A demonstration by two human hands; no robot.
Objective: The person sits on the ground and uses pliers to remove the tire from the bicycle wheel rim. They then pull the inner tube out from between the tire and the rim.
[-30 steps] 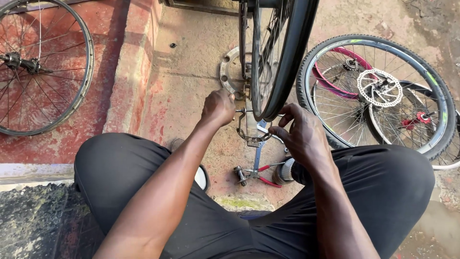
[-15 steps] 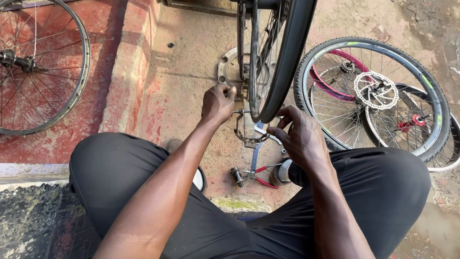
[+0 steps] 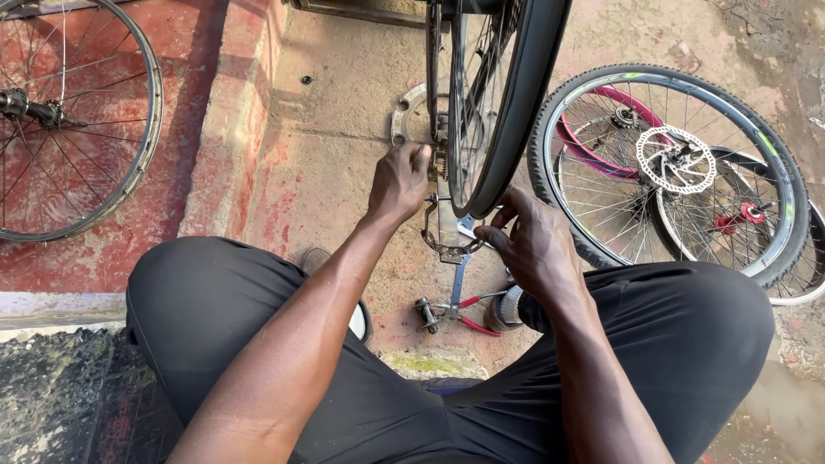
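Note:
I crouch over an upright bicycle wheel (image 3: 507, 94) with a black tyre, standing straight ahead. My left hand (image 3: 397, 182) is closed on something at the hub, by the small sprocket and chain (image 3: 438, 230); what it grips is hidden. My right hand (image 3: 531, 242) sits just right of the hanging chain loop, fingers curled near the tyre's lower edge, with nothing visibly in it. Below the hands, a spanner (image 3: 460, 279) and red-handled pliers (image 3: 468, 314) lie on the concrete.
A bare spoked rim (image 3: 137, 163) lies on the red step at the left. Two wheels, one with a disc rotor (image 3: 679, 161), lie at the right. A chainring (image 3: 404, 116) rests beyond the left hand. My dark-trousered knees (image 3: 215, 318) fill the foreground.
My left hand has moved up from the chain to the hub. My right hand has drawn slightly back and lower. The view has shifted a little.

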